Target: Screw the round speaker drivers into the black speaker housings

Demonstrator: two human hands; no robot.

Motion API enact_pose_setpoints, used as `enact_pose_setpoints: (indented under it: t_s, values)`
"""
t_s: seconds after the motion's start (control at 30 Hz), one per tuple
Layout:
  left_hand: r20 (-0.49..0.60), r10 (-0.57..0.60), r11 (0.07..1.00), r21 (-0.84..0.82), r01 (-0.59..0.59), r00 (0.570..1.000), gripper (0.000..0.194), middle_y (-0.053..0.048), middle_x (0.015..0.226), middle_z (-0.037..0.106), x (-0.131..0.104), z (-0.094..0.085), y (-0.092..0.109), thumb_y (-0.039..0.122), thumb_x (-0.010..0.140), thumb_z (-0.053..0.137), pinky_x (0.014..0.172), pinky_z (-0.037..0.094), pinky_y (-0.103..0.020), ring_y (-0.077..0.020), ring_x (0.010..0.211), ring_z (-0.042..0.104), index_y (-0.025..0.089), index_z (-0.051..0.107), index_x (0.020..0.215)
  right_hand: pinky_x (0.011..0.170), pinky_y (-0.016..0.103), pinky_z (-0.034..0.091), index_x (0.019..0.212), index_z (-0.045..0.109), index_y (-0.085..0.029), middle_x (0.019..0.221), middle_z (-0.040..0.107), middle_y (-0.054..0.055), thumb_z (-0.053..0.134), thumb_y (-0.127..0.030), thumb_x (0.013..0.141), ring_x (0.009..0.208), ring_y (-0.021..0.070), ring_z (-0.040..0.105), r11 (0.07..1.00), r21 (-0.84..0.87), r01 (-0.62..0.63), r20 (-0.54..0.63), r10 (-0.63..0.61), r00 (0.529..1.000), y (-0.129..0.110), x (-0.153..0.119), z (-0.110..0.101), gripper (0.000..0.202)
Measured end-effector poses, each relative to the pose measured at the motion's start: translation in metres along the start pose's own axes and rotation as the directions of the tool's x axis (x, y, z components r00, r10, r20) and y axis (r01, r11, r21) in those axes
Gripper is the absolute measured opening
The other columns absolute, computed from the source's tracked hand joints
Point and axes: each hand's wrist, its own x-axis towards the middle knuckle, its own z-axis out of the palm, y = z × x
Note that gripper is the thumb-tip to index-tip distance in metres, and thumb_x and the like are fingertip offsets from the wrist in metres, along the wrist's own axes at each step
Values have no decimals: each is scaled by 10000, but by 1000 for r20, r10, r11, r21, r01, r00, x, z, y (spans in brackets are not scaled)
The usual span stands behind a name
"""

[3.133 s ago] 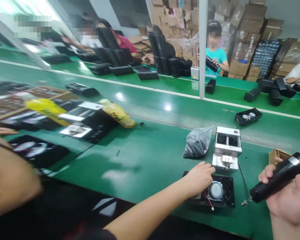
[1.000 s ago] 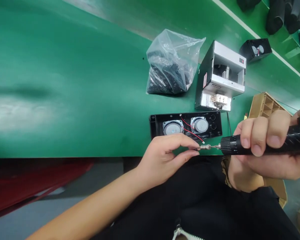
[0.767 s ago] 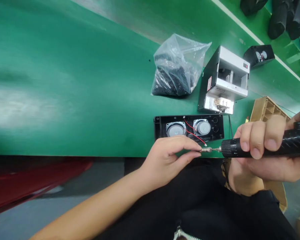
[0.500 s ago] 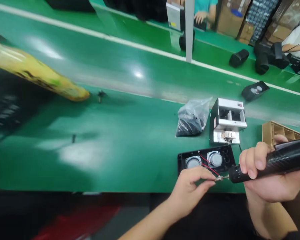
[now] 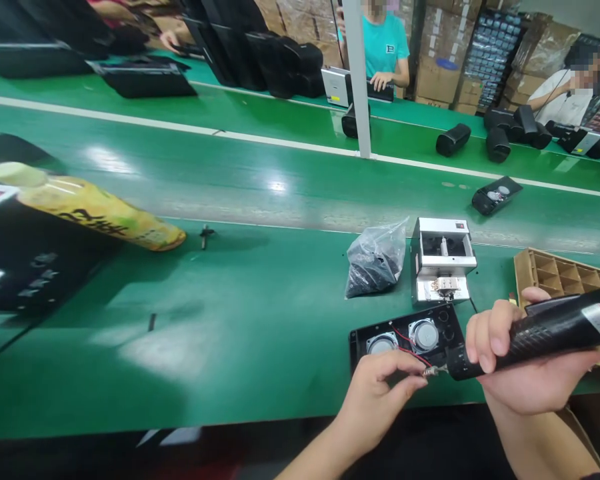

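Note:
My right hand (image 5: 525, 367) is wrapped round a black electric screwdriver (image 5: 545, 333), which points left with its bit toward my other hand. The thumb and fingertips of my left hand (image 5: 380, 393) pinch a small ribbed metal piece (image 5: 431, 371) at the bit's tip; whether it is a screw I cannot tell. Behind my hands lies a black speaker panel (image 5: 356, 341) with two round speakers (image 5: 425, 335) and red wires (image 5: 405, 341). My left hand hides part of its near edge.
A screw feeder machine (image 5: 443, 260) stands behind the panel, beside a clear bag of black parts (image 5: 375, 260). A divided cardboard box (image 5: 525, 270) is at right. On the left lie a yellow-labelled bottle (image 5: 100, 207) and a black case (image 5: 55, 267). Co-workers (image 5: 385, 47) sit across the green conveyor (image 5: 260, 167).
The view has tilted up, showing more of the co-workers and conveyor. Both hands keep nearly the same pose, with the metal piece still at the screwdriver's tip.

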Motion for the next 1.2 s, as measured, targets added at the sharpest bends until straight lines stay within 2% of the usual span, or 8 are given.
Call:
enact_pose_setpoints:
  t_s: [0.13,0.27,0.33,0.4,0.5,0.7,0.97,1.2]
  values:
    - [80,7,1000,24,-9,997,75,-56,941,945,3,-4,0,239,1071,880,868,797,-356,-225,805,906,244,937,1120,354,262,419,1414,854,-418,653,708,-92,474,-1081,1002,318,112,447,999,48,17,106,-22,994,-1,0,-3,868]
    - [-45,127,925,366,-102,991,634,-178,1474,908,7,-5,-1,308,1001,1006,1123,786,-531,-352,1296,910,238,796,1594,416,306,537,1412,858,-375,689,733,-58,481,-1019,1055,396,142,543,995,-28,96,46,-94,994,-5,13,-8,827]
    - [-30,282,791,573,-215,959,460,-176,1437,914,7,-1,-4,259,1066,934,1101,776,-515,-346,1263,910,212,827,1510,441,315,565,1377,863,-379,699,731,-51,484,-993,1072,427,153,567,982,-91,163,32,-161,986,-6,24,-10,784]
    - [105,397,683,630,-370,912,230,-140,1289,950,4,5,-9,205,1129,848,1035,756,-438,-291,1113,924,181,874,1356,477,318,597,1358,852,-404,722,723,-52,467,-977,1088,460,161,606,967,-164,196,36,-193,981,-3,35,-9,742]
    - [216,400,592,682,-430,891,248,-181,1399,935,-4,19,-15,172,1181,757,1127,726,-428,-310,1251,923,128,877,1393,481,308,593,1340,808,-429,721,673,-73,438,-998,1079,454,156,598,955,-249,160,87,-143,986,14,42,-2,728]
    - [245,325,575,716,-397,913,433,-250,1640,814,-12,34,-19,42,1145,636,1312,654,-440,-322,1475,857,64,813,1540,392,300,478,1328,777,-378,654,642,-64,329,-1058,1048,383,155,486,962,-217,163,251,-106,962,55,37,7,861]
    - [208,287,622,702,-347,935,393,-273,1621,816,-9,39,-16,31,1113,633,1317,658,-411,-323,1476,858,33,847,1443,372,295,447,1286,743,-412,615,604,-86,202,-1066,1043,347,161,453,919,-349,186,247,-102,964,79,41,9,882]
    - [186,266,678,662,-321,946,387,-289,1661,783,-9,43,-15,36,1112,667,1342,648,-430,-341,1494,849,27,842,1457,428,301,509,1320,798,-373,676,665,-69,349,-848,1151,388,162,545,946,-287,151,277,-69,958,81,36,3,675]
